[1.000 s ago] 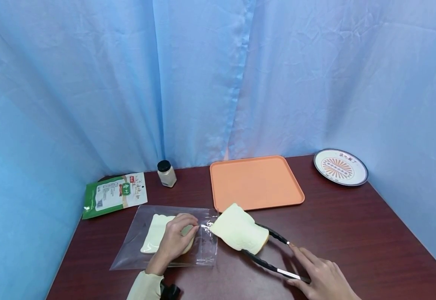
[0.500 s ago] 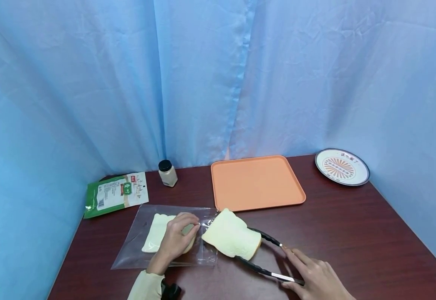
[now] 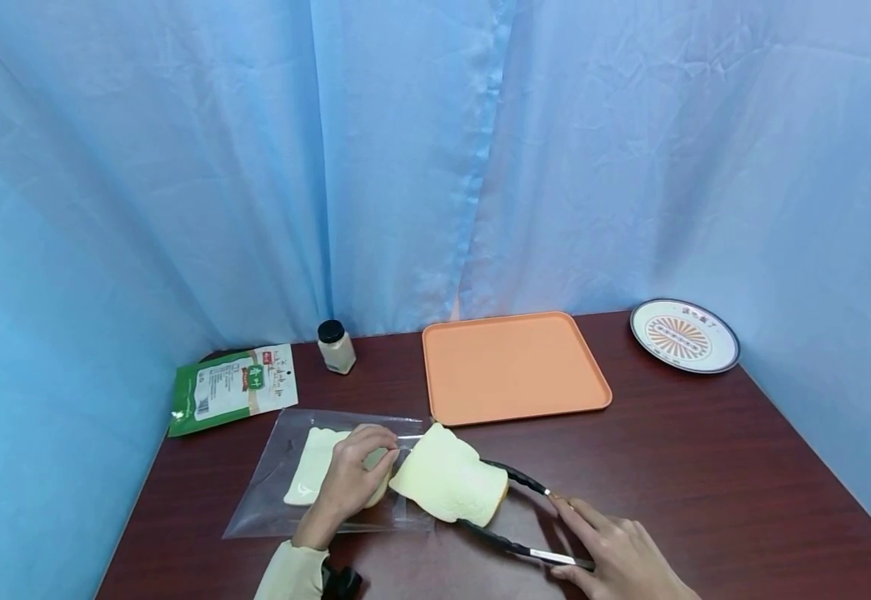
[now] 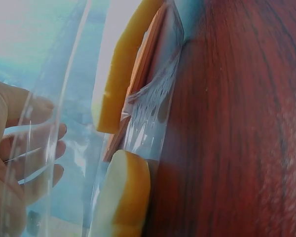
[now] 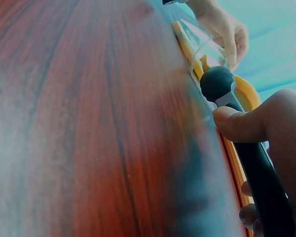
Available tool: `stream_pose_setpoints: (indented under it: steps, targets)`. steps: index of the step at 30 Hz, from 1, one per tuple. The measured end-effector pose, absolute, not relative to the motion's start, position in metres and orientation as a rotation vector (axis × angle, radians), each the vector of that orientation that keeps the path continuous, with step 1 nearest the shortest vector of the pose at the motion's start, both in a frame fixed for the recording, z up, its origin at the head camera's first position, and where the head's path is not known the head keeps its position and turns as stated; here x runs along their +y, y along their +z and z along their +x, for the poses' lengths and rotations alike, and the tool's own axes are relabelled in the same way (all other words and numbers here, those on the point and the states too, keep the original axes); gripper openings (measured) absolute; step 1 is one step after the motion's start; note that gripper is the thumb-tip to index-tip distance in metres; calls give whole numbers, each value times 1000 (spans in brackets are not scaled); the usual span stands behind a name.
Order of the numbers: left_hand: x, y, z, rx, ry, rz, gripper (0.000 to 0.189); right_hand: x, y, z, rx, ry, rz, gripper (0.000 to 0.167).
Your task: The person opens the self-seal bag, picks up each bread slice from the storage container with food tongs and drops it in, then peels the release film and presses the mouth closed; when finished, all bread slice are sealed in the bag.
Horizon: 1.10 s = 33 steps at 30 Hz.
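Observation:
My left hand pinches the upper layer of a clear plastic bag near its mouth, lifting it. One bread slice lies inside the bag, partly hidden under that hand. My right hand grips a pair of tongs with black arms, which hold a second bread slice by its sides. That slice is at the bag's mouth, its leading edge overlapping the opening in the head view. In the left wrist view, the held slice hangs above the bagged slice, between the plastic layers.
An orange tray stands behind the held slice. At the back left are a green and white packet and a small jar with a black lid. A patterned plate sits at the back right, near the blue curtain.
The right hand has moved left with the tongs, bringing the held slice from beside the bag's mouth to over its opening. The left hand has stayed in place on the bag.

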<state>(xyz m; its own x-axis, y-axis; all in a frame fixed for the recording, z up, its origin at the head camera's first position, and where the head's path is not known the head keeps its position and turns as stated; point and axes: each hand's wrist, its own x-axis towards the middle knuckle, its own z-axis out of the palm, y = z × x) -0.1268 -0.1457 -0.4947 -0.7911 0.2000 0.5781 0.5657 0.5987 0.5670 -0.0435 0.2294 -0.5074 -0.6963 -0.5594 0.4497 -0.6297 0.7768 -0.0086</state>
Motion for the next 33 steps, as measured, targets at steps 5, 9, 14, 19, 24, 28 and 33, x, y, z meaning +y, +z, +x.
stream_pose_setpoints:
  steps: [5,9,14,19,24,28,33]
  targets:
    - [-146,-495,-127,-2357,-1076,-620,14,226,-505,-42,-2574,246,918,81]
    - [-146,-495,-127,-2357,-1071,-617,14,225,-504,-39,-2588,233,923,82]
    - [-146,-497,-128,-2342,-1080,-634,14,224,-502,-35,-2623,207,922,82]
    - [-147,-499,-129,-2314,-1086,-664,13,223,-501,-33,-2604,173,923,81]
    - [-147,-499,-129,-2312,-1079,-664,13,223,-502,-36,-2596,195,926,82]
    - [-147,-499,-129,-2310,-1076,-662,12,223,-503,-40,-2575,234,943,82]
    - [-147,-499,-129,-2302,-1076,-671,13,220,-505,-45,-2556,281,964,80]
